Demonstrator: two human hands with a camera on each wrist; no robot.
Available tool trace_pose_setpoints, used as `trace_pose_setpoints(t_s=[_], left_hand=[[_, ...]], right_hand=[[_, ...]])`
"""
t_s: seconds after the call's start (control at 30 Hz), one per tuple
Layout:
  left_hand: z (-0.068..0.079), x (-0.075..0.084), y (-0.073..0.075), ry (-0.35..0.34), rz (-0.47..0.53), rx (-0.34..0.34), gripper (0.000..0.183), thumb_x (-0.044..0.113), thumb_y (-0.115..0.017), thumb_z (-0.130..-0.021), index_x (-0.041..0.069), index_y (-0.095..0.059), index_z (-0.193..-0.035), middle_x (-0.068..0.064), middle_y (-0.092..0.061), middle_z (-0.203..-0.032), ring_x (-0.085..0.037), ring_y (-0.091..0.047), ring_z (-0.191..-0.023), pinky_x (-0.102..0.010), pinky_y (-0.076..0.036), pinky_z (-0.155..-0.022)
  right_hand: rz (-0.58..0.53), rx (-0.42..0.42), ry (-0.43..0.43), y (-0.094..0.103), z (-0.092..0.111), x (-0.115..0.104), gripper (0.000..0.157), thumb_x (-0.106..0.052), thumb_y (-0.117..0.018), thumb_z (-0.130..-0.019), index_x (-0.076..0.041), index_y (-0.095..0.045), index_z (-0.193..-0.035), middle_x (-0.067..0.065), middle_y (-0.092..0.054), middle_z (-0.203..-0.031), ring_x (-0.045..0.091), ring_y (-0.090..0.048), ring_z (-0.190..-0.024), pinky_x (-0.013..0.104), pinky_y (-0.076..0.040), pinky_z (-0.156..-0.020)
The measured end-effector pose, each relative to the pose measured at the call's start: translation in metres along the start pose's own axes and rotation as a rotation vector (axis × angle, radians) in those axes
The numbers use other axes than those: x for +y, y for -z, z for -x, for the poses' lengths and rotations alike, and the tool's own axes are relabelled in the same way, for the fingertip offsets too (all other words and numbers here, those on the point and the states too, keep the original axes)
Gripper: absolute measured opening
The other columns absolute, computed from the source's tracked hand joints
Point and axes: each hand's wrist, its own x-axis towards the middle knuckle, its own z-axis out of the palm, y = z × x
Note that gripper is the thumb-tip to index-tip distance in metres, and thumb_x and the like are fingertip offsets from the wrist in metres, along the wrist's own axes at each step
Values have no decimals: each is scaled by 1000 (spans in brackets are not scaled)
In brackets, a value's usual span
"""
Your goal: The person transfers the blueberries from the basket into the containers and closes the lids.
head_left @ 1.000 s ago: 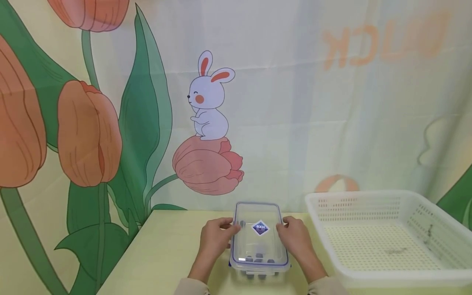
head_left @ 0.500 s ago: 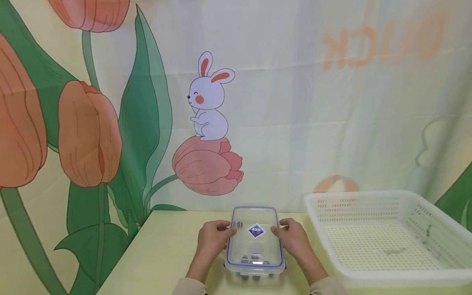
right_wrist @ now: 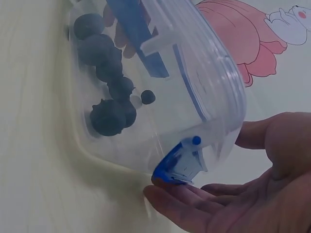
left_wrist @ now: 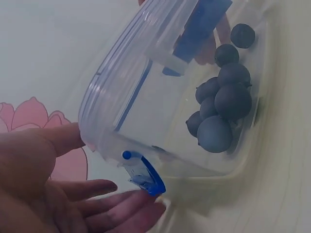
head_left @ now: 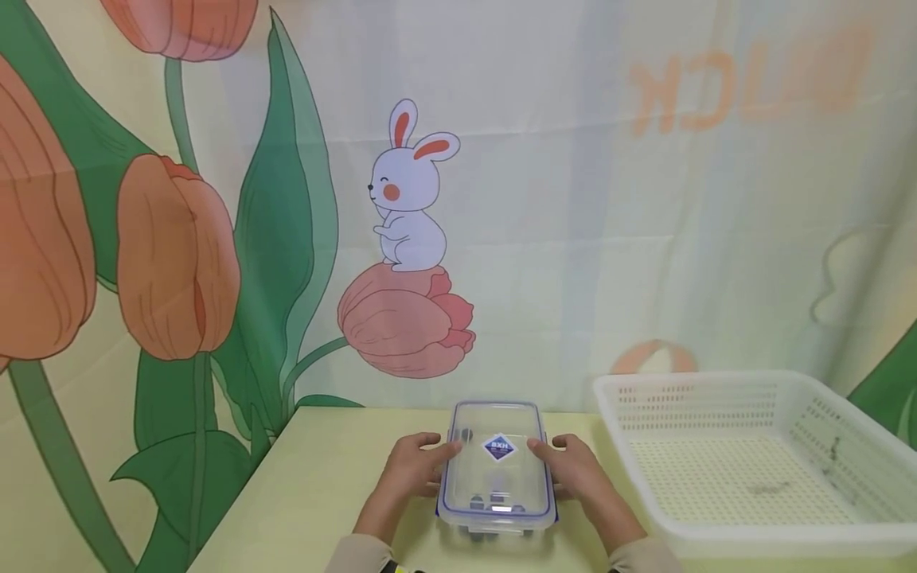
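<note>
A clear plastic food storage box [head_left: 497, 477] stands on the table, its lid with a blue seal on top. Several dark, round, blueberry-like fruits [left_wrist: 232, 100] lie inside it. Along the box's left side is my left hand [head_left: 411, 473], thumb at the lid's edge and loosely extended fingers touching the blue side latch [left_wrist: 146, 177]. On the opposite side, my right hand [head_left: 576, 473] has its thumb on the lid edge and its fingertips against the other blue latch [right_wrist: 177, 165]. Both latches stick outward from the box wall.
A large white plastic basket [head_left: 759, 537] with perforated walls stands to the right on the pale yellow table [head_left: 322, 477]. Behind the table hangs a cloth [head_left: 516, 239] printed with tulips and a rabbit.
The box first shifts slightly left and toward me, then stays in place. Since half a second ago the fingers of both hands have spread and loosened at its sides.
</note>
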Motion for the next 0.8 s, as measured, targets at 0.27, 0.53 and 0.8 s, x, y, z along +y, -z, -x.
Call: trace_pose_setpoints(t_s=[0.27, 0.53, 0.8], left_hand=[[-2, 0, 1, 17, -38, 87, 80, 43, -83, -72, -5, -55, -129, -17, -67, -104, -26, -69, -80, -37, -60, -58], [2, 8, -4, -14, -77, 166, 52, 34, -86, -72, 2, -70, -110, -8, -69, -93, -18, -66, -72, -32, -59, -57], [3, 11, -6, -64, -153, 191, 40, 28, -83, -76, 3, -72, -105, -6, -70, -89, -16, -65, -71, -29, -58, -58]], right_hand=[[195, 128, 79, 2, 0, -5, 74, -35, -70, -87, 17, -41, -130, 37, -51, -121, 46, -58, -105, 51, -53, -85], [212, 210, 121, 0, 0, -6, 53, -28, -77, -82, 10, -59, -115, 16, -64, -97, 27, -62, -85, 39, -56, -71], [277, 221, 189, -3, 0, -9, 45, -22, -75, -83, 11, -62, -111, 15, -61, -93, 26, -60, -83, 37, -56, -68]])
